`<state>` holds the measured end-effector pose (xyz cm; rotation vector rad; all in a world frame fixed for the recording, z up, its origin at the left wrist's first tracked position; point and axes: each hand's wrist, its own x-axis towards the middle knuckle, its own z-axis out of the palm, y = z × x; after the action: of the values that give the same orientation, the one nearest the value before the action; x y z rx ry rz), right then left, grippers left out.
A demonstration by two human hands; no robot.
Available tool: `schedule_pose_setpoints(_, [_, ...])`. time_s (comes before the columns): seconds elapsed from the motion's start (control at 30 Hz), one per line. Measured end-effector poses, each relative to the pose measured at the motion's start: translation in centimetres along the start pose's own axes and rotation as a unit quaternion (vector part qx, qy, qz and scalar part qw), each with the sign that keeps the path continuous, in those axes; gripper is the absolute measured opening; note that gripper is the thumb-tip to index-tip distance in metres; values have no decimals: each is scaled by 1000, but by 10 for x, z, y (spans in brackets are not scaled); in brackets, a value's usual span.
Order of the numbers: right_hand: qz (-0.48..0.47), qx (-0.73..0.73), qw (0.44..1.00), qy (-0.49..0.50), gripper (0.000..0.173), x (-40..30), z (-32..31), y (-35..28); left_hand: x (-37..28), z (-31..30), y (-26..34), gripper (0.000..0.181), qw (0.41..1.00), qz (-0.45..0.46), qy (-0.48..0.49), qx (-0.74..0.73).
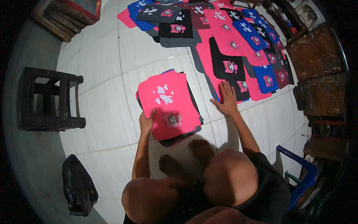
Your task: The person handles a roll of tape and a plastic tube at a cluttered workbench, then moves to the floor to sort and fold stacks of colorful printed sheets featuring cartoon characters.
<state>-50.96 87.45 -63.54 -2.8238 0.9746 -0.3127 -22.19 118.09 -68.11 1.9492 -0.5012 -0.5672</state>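
Observation:
A loose stack of printed fabric-like pieces (173, 84) lies on the floor in front of my feet. Its top piece is pink, with white paw-like patches and a cartoon cat figure; black, grey and blue edges stick out beneath. My left hand (147, 120) grips the stack's left edge, thumb on top and the other fingers mostly hidden. To the right, my right hand (228, 99) rests palm down with fingers spread on the near edge of a wide spread of similar pieces (240, 50). Under its fingers are a pink piece and a black piece (240, 91).
A black plastic stool (50, 99) stands at the left, with a black plastic bag (78, 186) below it. Wooden frames (67, 16) are stacked at upper left. Worn wooden furniture (316, 53) lines the right side, near a blue chair-like frame (302, 168). White tiles (100, 112) cover the floor.

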Motion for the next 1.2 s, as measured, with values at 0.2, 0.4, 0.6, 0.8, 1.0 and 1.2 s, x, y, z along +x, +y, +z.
schedule_pose_setpoints(0.2, [24, -127, 992, 8, 59, 16, 35, 33, -4, 21, 16, 40, 1000, -3, 19, 12])
schedule_pose_setpoints(0.4, [-35, 81, 996, 19, 49, 13, -6, -93, 0, 15, 4, 45, 1000, -17, 17, 0])
schedule_pose_setpoints(0.6, [-77, 167, 980, -79, 53, -80, 119, -184, 8, 19, 2, 45, 983, -60, -80, -151])
schedule_pose_setpoints(0.8, [62, 167, 981, -73, 80, -24, 7, -136, 3, 15, 4, 38, 996, -45, -76, -19])
schedule_pose_setpoints(1.0, [94, 186, 961, -181, 84, 62, -5, -100, 1, 7, -9, 42, 980, -65, -104, -155])
schedule_pose_setpoints(1.2, [-41, -11, 996, 79, 69, 151, 75, -13, -9, 8, -6, 38, 991, 3, -66, -118])
